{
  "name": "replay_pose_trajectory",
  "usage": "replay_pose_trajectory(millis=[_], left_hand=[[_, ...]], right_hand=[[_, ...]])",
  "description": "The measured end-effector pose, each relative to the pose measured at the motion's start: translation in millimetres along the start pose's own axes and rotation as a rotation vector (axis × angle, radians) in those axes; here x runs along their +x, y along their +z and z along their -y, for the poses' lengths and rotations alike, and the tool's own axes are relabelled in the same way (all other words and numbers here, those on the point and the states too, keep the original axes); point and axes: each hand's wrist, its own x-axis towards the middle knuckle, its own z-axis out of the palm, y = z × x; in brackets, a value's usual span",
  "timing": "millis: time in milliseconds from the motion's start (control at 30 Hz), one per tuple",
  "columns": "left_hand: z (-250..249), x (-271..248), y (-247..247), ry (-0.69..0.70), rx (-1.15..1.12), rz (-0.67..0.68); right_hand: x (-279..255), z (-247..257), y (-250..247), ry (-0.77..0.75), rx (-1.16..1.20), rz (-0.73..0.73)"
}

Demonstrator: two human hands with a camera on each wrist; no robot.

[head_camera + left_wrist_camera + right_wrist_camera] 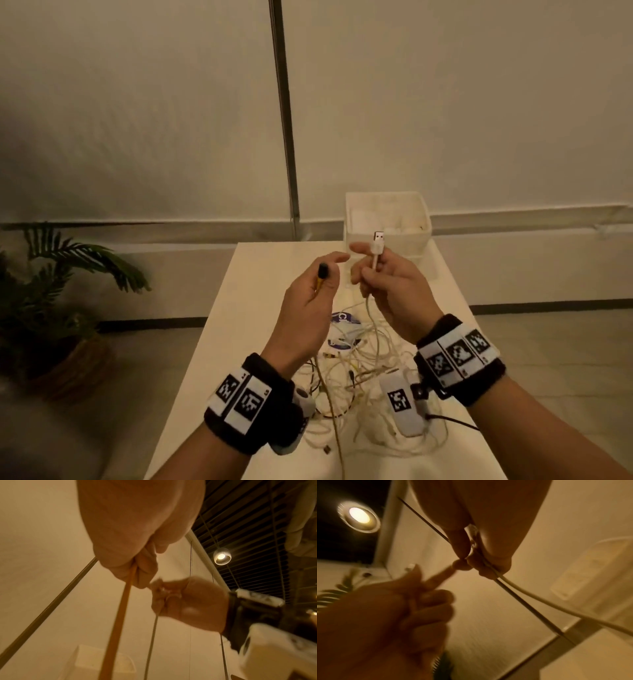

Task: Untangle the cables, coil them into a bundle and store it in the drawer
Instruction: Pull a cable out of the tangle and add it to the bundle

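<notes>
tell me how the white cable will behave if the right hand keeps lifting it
Likely floppy: below the right hand the white cable sags in a curve. Probably light, since a pinch holds it. It may drag the tangle on the table along.

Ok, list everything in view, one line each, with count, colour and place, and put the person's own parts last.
yellow cable: one, yellow with a black plug, end held up in the left hand, rest hanging to the pile
white cable: one, white with a USB plug, end held up in the right hand
cable pile: count unclear, mostly white, tangled on the table
table: one, white, centre
drawer box: one, white, far end of table
label: one, white and purple, under the cables
plant: one, green, floor at left
pole: one, grey, against the wall
wristbands: two, black with markers
hands: left, right
</notes>
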Motion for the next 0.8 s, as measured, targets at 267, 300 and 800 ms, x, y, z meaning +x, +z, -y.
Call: replay_pose_trajectory(millis=[267, 300, 800], left_hand=[[5, 27, 7, 0.033, -0.049, -0.093], [4, 28, 8, 0.023, -0.059, -0.079], [2, 30, 26, 0.04, -0.164, -0.099]], right_hand=[[0, 25, 1, -0.213, -0.743, 0.036], [-2, 23, 2, -0.204, -0.808, 0.073], [-5, 20, 11, -0.1, -0.585, 0.222]])
